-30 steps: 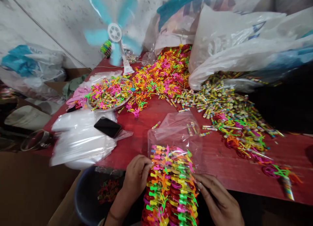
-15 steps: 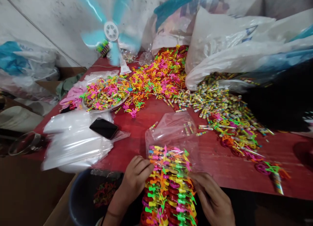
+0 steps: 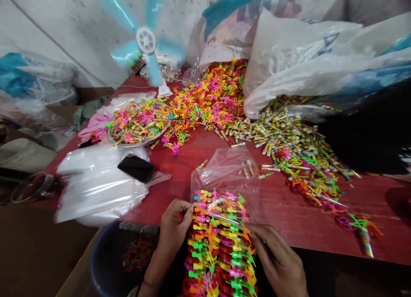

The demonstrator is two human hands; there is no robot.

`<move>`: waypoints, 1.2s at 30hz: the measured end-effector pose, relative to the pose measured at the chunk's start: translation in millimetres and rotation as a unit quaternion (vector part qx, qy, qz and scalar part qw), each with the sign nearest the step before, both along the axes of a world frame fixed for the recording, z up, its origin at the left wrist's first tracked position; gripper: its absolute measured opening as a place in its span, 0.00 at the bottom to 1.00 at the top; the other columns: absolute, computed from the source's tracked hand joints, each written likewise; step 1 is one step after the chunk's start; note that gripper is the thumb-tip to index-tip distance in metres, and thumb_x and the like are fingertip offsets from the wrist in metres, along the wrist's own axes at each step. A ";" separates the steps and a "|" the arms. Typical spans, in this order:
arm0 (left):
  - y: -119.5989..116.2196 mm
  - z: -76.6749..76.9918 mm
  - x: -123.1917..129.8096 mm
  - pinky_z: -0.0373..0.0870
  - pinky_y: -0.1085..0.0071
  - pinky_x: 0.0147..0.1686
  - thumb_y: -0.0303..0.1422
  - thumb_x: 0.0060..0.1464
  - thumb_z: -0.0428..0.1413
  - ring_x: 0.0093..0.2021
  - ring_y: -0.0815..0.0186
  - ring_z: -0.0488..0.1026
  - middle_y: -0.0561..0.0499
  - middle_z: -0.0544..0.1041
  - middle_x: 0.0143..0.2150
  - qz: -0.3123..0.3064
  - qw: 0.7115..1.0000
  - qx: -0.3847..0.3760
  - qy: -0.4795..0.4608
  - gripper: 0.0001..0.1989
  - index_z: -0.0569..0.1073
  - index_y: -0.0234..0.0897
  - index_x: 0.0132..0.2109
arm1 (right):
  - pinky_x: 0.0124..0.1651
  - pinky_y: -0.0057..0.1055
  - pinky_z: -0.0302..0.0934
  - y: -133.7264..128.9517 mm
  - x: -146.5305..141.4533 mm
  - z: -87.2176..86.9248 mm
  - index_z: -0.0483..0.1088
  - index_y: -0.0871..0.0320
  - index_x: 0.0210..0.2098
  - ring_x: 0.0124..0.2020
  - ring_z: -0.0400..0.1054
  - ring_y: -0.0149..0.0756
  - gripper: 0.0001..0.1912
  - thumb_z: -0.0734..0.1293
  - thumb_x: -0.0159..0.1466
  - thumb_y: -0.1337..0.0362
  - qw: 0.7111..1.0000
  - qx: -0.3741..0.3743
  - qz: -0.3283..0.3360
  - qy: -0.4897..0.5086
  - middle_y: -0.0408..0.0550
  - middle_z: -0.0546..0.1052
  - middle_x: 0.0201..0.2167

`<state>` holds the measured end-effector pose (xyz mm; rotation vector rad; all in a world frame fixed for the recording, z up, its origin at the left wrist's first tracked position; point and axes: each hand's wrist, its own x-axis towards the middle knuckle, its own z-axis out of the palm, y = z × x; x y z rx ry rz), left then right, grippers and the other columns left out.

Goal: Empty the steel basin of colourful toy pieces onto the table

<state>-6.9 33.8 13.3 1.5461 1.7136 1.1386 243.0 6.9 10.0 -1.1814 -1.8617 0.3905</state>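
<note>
A clear plastic bag (image 3: 221, 162) lies on the table, its mouth toward me. Rows of small colourful plastic toys (image 3: 221, 250) stretch from my lap into it, the far end covered by the film. My left hand (image 3: 173, 233) pinches the bag's rim at the left side of the rows. On the right, my right hand (image 3: 281, 256) is closed at the opposite edge of the bag, against the toys; its fingertips are partly hidden.
On the red table (image 3: 180, 160) lie a phone (image 3: 136, 168) on flat plastic bags (image 3: 99, 198), a heaped tray (image 3: 138, 123), a toy pile (image 3: 215, 96) and small filled tubes (image 3: 279, 130). A fan (image 3: 146, 40) spins behind. A blue tub (image 3: 98, 262) stands below left.
My left hand has moved slightly up and left along the bag's rim. The toy rows reach a little farther into the bag. My right hand has barely moved.
</note>
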 end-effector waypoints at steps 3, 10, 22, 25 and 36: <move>7.3 6.2 4.9 0.67 0.75 0.28 0.37 0.56 0.55 0.27 0.69 0.70 0.53 0.73 0.25 0.016 0.994 -0.069 -0.082 0.11 0.72 0.36 0.28 | 0.39 0.24 0.70 1.6 -0.1 2.2 0.71 0.55 0.47 0.36 0.75 0.33 0.11 0.62 0.67 0.68 1.000 0.002 0.002 -0.003 0.46 0.78 0.35; 9.2 14.0 8.2 0.70 0.72 0.37 0.26 0.59 0.53 0.35 0.67 0.71 0.51 0.75 0.33 -0.076 0.977 0.174 0.093 0.04 0.73 0.37 0.37 | 0.36 0.22 0.69 -1.0 -4.5 6.3 0.70 0.55 0.42 0.31 0.74 0.31 0.07 0.61 0.67 0.66 0.999 -0.008 -0.031 0.001 0.44 0.77 0.31; -7.3 6.6 -0.8 0.67 0.74 0.33 0.31 0.61 0.53 0.33 0.68 0.68 0.52 0.69 0.32 -0.143 0.976 0.058 -0.153 0.08 0.71 0.37 0.32 | 0.34 0.23 0.66 -4.9 -10.0 2.4 0.68 0.56 0.39 0.29 0.70 0.30 0.05 0.61 0.67 0.69 0.998 -0.020 -0.064 0.018 0.44 0.73 0.29; -15.6 7.4 -4.5 0.66 0.75 0.33 0.32 0.61 0.53 0.33 0.69 0.68 0.52 0.67 0.33 -0.147 0.970 0.022 -0.193 0.08 0.70 0.37 0.32 | 0.36 0.24 0.67 -7.8 -5.3 2.2 0.68 0.56 0.40 0.30 0.71 0.30 0.05 0.61 0.67 0.70 0.999 -0.006 -0.045 0.009 0.44 0.74 0.30; -63.6 1.9 -18.4 0.64 0.72 0.39 0.21 0.60 0.47 0.35 0.68 0.65 0.53 0.69 0.31 -0.158 0.964 0.169 0.131 0.09 0.66 0.38 0.34 | 0.35 0.31 0.66 -50.5 10.6 -7.4 0.68 0.58 0.37 0.30 0.68 0.33 0.06 0.59 0.68 0.67 0.996 0.032 0.081 -0.035 0.46 0.74 0.27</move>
